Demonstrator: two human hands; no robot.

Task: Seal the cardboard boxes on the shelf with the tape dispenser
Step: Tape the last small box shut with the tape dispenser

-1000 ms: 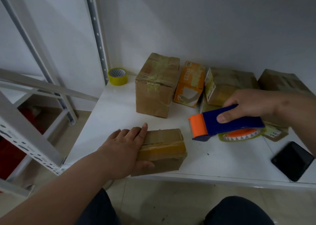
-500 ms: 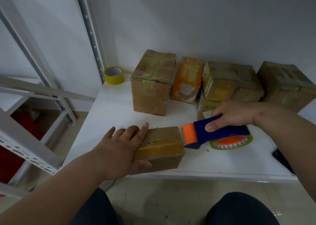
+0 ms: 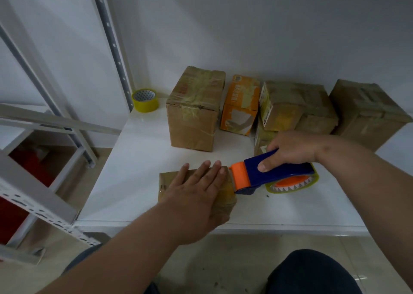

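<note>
Head view, left hand: the left hand lies flat, fingers straight, pressing down on the small brown cardboard box at the front edge of the white shelf, lower centre of the frame.
Head view, right hand: the right hand is curled round the blue handle of the blue and orange tape dispenser, right of centre.
Dispenser: its orange head touches the right end of the small box, right by the left fingertips; its yellow-green roll sits at the rear, just above the shelf.
Small box: glossy tape shows on its top near the dispenser head.
Back row: a tall taped brown carton stands at centre, an orange printed box just right of it, then stacked brown parcels and a large brown box at the far right.
Upper left: a yellow tape roll sits in the shelf's back corner beside the perforated metal upright.
Bottom edge: dark trouser knees below the shelf.
</note>
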